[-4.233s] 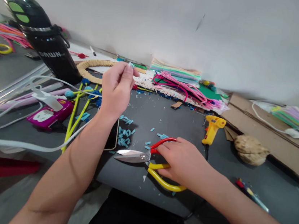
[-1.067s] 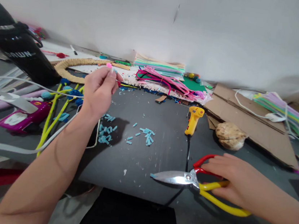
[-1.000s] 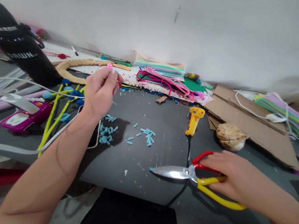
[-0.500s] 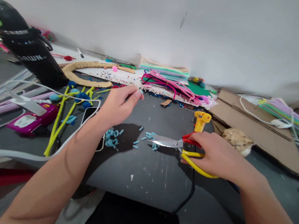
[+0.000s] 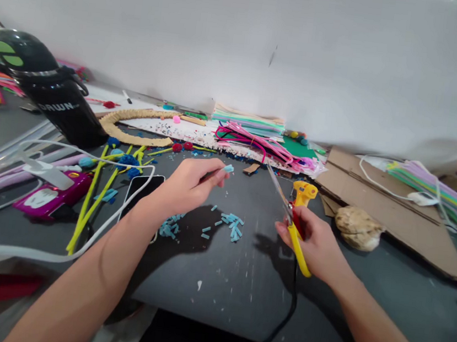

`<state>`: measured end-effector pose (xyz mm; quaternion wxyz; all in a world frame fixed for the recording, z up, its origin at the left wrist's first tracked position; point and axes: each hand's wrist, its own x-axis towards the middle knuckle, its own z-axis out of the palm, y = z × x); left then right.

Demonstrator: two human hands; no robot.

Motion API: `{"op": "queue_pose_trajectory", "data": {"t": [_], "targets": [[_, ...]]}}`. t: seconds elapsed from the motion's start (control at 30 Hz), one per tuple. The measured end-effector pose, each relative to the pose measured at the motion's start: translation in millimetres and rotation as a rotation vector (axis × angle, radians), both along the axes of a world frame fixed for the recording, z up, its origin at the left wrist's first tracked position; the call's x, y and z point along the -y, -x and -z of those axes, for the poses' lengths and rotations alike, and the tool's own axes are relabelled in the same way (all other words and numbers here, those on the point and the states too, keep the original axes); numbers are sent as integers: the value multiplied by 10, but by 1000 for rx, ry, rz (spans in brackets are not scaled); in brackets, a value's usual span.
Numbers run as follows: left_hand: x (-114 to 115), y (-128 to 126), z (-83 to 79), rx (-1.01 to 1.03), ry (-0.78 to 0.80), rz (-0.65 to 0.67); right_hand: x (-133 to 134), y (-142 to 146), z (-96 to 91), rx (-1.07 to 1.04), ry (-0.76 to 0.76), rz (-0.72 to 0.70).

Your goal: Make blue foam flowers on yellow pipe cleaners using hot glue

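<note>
My left hand [image 5: 198, 181] is raised over the middle of the table, fingers closed in a pinch on a small light-blue piece [image 5: 229, 168]. My right hand [image 5: 315, 240] grips scissors [image 5: 294, 232] with red and yellow handles, their blades pointing up and away to the left. Below and between my hands lies a loose cluster of cut blue pieces [image 5: 235, 227]. A second heap of blue pieces [image 5: 169, 226] sits under my left wrist, partly hidden by it. Just beyond my right hand stands a yellow glue gun [image 5: 304, 193].
A black bottle [image 5: 62, 100] and a purple toy-like device [image 5: 52, 196] with white cables stand at left, near yellow pipe cleaners [image 5: 92, 198]. A phone [image 5: 140, 193] lies under my left forearm. Pink pipe cleaners [image 5: 253, 140] lie behind; cardboard [image 5: 390, 207] and a pale lump [image 5: 358, 227] are at right.
The scissors have swung from pointing left over the blue pieces to pointing up and away, blades closed. My left hand has shifted slightly right, the blue piece now showing more clearly.
</note>
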<state>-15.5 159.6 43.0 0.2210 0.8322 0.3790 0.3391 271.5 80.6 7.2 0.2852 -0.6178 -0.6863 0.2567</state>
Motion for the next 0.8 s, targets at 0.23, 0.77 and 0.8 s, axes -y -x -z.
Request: {"op": "queue_pose_trajectory", "data": {"t": [0.23,0.77,0.8], "targets": [[-64,30,90,-26,-111,13,12,67,23,-38,-25,-15],[-7,-7,0,-41,-15,-89,19,141,105,-22,57,-26],[-6,-19,15,-8,-10,-99,19,150,106,-35,55,-36]]}}
